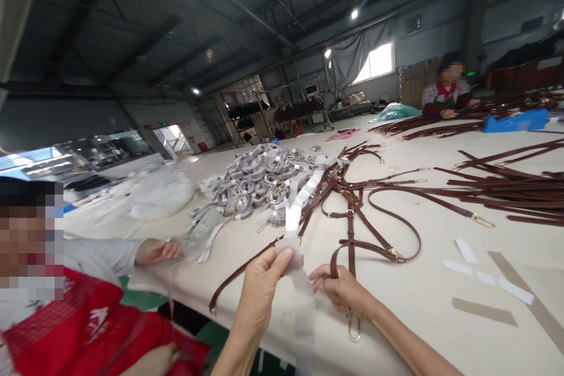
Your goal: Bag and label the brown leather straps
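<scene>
My left hand (267, 273) pinches a translucent whitish wrapping strip (292, 220) between thumb and fingers. The strip runs up toward the heap and hangs down below the hand, where it is blurred. Just to the right, my right hand (341, 291) is closed with a brown leather strap (374, 245) looping into it; its fingertips are close to the strip. A gold snap hook (353, 332) shows under the right wrist. Beyond both hands lies a tangle of brown straps (351, 211) with gold hooks, beside a heap of coiled, wrapped straps (253, 182).
At left, a person in a red apron (83, 317) has a hand (161, 251) near clear plastic bags (198, 235). More brown straps (524, 188) and paper strips (484, 277) lie at right. Another person (449, 97) sits across the table (423, 317) near a blue holder (515, 121).
</scene>
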`<action>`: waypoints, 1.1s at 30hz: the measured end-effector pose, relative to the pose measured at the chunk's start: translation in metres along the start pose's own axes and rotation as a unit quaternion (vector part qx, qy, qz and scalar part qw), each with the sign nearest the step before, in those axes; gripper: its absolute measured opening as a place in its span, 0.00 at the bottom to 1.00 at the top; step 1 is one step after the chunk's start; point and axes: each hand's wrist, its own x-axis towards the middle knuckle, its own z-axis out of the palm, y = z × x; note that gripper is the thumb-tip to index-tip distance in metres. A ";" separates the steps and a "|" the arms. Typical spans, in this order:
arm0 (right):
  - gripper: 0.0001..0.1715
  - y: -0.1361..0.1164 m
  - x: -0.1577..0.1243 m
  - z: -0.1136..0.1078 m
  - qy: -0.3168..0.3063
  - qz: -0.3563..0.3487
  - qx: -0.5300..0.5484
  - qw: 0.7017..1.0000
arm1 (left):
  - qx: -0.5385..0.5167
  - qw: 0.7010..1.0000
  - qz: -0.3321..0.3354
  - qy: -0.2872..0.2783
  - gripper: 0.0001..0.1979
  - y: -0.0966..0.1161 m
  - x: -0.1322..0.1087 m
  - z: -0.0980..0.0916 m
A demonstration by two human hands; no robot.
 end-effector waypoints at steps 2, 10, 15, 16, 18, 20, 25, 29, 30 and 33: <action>0.20 -0.006 -0.015 0.003 -0.006 -0.011 0.015 1.000 | 0.029 0.998 0.038 0.031 0.17 0.003 -0.018 -0.006; 0.32 -0.047 -0.095 0.008 0.044 -0.060 -0.072 0.995 | 0.085 0.991 0.066 0.076 0.14 -0.015 -0.084 0.010; 0.24 -0.069 -0.131 0.023 0.031 -0.076 -0.078 0.994 | 0.117 0.989 0.074 0.043 0.12 -0.031 -0.101 0.036; 0.24 -0.070 -0.134 0.027 0.029 -0.072 -0.074 0.994 | 0.121 0.989 0.075 0.032 0.12 -0.032 -0.102 0.040; 0.22 -0.069 -0.136 0.032 0.037 -0.071 -0.063 0.995 | 0.130 0.988 0.077 0.018 0.12 -0.033 -0.105 0.046; 0.19 -0.068 -0.136 0.036 0.057 -0.081 -0.056 0.993 | 0.139 0.987 0.077 0.015 0.14 -0.033 -0.107 0.049; 0.18 -0.067 -0.137 0.035 0.067 -0.105 -0.060 0.990 | 0.094 0.993 0.045 -0.060 0.11 -0.035 -0.114 0.043; 0.21 -0.070 -0.135 0.030 0.057 -0.080 -0.050 0.994 | 0.115 0.986 0.036 -0.116 0.11 -0.037 -0.119 0.035; 0.22 -0.073 -0.135 0.028 0.051 -0.082 -0.073 0.993 | 0.138 0.983 0.042 -0.110 0.12 -0.037 -0.119 0.034; 0.27 -0.087 -0.139 0.016 0.052 -0.104 -0.193 0.974 | 0.196 0.976 0.066 -0.066 0.15 -0.039 -0.120 0.030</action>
